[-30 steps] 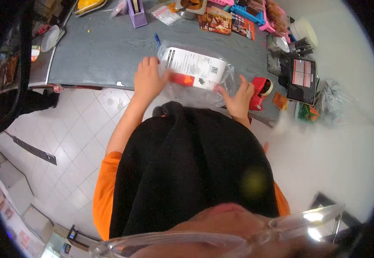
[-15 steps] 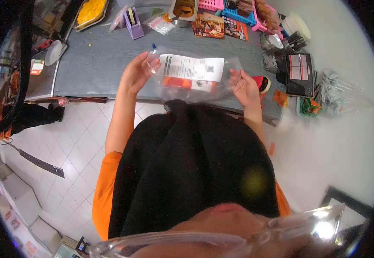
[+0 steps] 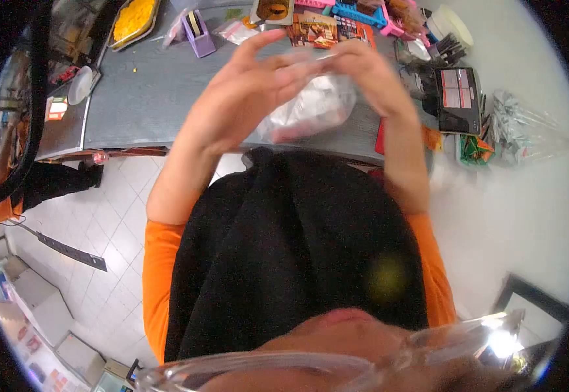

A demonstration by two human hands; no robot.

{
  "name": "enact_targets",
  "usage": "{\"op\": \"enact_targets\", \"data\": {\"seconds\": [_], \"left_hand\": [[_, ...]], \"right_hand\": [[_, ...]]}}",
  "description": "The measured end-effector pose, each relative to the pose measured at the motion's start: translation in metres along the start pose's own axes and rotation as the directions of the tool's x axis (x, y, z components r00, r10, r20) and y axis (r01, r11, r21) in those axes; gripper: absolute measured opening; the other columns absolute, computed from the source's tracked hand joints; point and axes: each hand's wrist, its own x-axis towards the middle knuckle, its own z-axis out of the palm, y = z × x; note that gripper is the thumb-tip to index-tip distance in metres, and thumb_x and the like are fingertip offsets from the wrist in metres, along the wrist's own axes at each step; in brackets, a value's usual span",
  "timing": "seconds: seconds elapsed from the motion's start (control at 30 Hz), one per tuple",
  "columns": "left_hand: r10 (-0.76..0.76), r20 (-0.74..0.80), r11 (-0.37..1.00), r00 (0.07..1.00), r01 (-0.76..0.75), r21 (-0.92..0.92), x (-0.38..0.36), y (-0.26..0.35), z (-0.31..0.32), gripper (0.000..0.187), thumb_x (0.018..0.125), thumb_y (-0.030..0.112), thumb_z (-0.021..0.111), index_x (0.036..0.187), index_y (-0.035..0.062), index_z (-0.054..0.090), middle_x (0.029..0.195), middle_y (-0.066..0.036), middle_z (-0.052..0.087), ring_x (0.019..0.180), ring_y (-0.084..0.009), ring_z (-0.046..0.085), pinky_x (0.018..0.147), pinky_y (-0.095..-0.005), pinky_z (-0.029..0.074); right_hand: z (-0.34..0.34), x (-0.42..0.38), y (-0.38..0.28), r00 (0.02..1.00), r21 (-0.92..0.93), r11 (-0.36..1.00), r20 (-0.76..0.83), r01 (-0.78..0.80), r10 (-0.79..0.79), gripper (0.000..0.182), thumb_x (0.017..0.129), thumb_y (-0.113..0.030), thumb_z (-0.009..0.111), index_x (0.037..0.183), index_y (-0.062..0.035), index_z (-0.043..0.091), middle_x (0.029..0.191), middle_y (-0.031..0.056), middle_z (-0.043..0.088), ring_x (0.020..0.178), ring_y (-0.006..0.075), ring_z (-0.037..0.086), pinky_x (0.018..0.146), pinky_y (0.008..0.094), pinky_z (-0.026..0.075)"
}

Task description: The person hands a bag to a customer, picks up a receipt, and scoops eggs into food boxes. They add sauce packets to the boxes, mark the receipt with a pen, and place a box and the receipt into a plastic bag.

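Observation:
A clear plastic bag with white paper and something red inside hangs over the front of the grey counter, its top gathered between my two hands. My left hand is raised at the bag's upper left, thumb and fingers apart, its fingertips touching the gathered plastic. My right hand bends in from the right, fingers pinched on the top of the bag. Motion smears both sets of fingertips.
The grey counter holds a purple tape dispenser, a tray of yellow food, a metal container, printed cards, coloured baskets and a tablet. Another person's dark-clothed leg shows at left.
My hands have moved up and together from the bag's two sides. The bag, flat and spread before with its printed paper showing, is now bunched at the top and crumpled.

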Motion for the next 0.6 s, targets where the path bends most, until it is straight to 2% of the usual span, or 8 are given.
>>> {"op": "enact_targets", "data": {"seconds": [0.13,0.2,0.33,0.4,0.47,0.5,0.57,0.6], "left_hand": [[0.002,0.105,0.818,0.994,-0.062,0.572,0.04,-0.005,-0.025,0.068,0.075,0.018,0.064,0.128,0.0036,0.023,0.116,-0.021,0.047,0.11,-0.0311,0.046,0.094,-0.0368,0.034],[0.181,0.117,0.343,0.976,-0.174,0.923,0.042,-0.004,-0.046,0.075,0.073,0.028,0.067,0.128,0.0007,0.023,0.12,-0.021,0.043,0.114,-0.0278,0.042,0.095,-0.0354,0.031],[0.307,0.31,0.034,0.9,-0.336,0.941,0.037,-0.08,-0.118,0.071,0.071,0.033,0.067,0.126,0.0029,0.035,0.128,-0.016,0.034,0.12,-0.0199,0.03,0.095,-0.0333,0.029],[0.266,0.334,0.13,0.904,-0.377,0.917,0.045,-0.107,-0.105,0.064,0.072,0.031,0.066,0.125,0.0045,0.04,0.13,-0.014,0.032,0.122,-0.0174,0.026,0.095,-0.0324,0.029],[0.072,0.18,-0.128,0.981,-0.17,0.977,0.056,-0.121,-0.094,0.049,0.074,0.026,0.061,0.116,0.0047,0.047,0.12,-0.015,0.04,0.112,-0.0217,0.036,0.09,-0.034,0.034],[-0.005,0.084,-0.273,0.996,-0.082,0.958,0.062,-0.125,-0.089,0.042,0.075,0.023,0.058,0.112,0.0048,0.05,0.114,-0.016,0.044,0.107,-0.0239,0.04,0.088,-0.0348,0.036],[-0.095,-0.128,-0.56,0.987,0.053,0.827,0.076,-0.132,-0.084,0.03,0.077,0.018,0.053,0.104,0.0051,0.056,0.104,-0.017,0.053,0.097,-0.0282,0.05,0.083,-0.0363,0.041],[0.033,0.044,-0.532,0.998,-0.02,0.847,0.081,-0.141,-0.107,0.017,0.076,0.018,0.053,0.083,0.0035,0.057,0.084,-0.016,0.057,0.08,-0.0307,0.054,0.069,-0.0395,0.044]], "right_hand": [[0.019,0.022,0.026,0.996,-0.101,0.991,-0.004,0.087,-0.088,0.015,0.08,-0.008,0.058,0.089,-0.0018,0.048,0.08,0.0095,0.06,0.077,0.0152,0.058,0.07,0.0275,0.046],[0.015,0.028,0.029,0.985,0.129,0.979,-0.089,0.157,-0.147,0.014,0.08,-0.005,0.057,0.088,-0.0014,0.046,0.077,0.0089,0.06,0.072,0.0163,0.058,0.069,0.0285,0.046],[0.019,0.026,0.031,0.973,0.249,0.948,-0.162,0.199,-0.161,0.016,0.08,-0.004,0.055,0.091,-0.0027,0.044,0.081,0.0102,0.059,0.078,0.0185,0.058,0.074,0.0307,0.046],[0.048,0.017,0.026,0.984,0.507,0.849,-0.162,0.15,-0.077,0.027,0.078,-0.004,0.055,0.103,-0.002,0.044,0.095,0.0096,0.054,0.09,0.0168,0.052,0.08,0.0296,0.041],[0.072,0.001,0.059,0.989,0.442,0.885,-0.041,0.146,-0.142,0.038,0.08,-0.008,0.056,0.114,-0.0009,0.038,0.108,0.0102,0.047,0.103,0.0162,0.046,0.086,0.0287,0.037],[0.076,-0.016,0.075,0.99,-0.013,0.991,0.047,0.136,-0.135,0.04,0.082,-0.01,0.055,0.116,-0.0009,0.037,0.111,0.0101,0.045,0.107,0.0155,0.043,0.088,0.029,0.035],[0.071,-0.047,0.083,0.993,-0.275,0.96,0.118,0.056,-0.024,0.042,0.084,-0.013,0.053,0.12,-0.0009,0.035,0.114,0.0097,0.043,0.11,0.0161,0.04,0.092,0.0305,0.032],[0.06,-0.063,0.081,0.991,-0.069,0.997,0.134,-0.019,0.028,0.042,0.085,-0.014,0.051,0.122,-0.001,0.035,0.114,0.0093,0.043,0.11,0.0174,0.041,0.093,0.0317,0.031]]}}
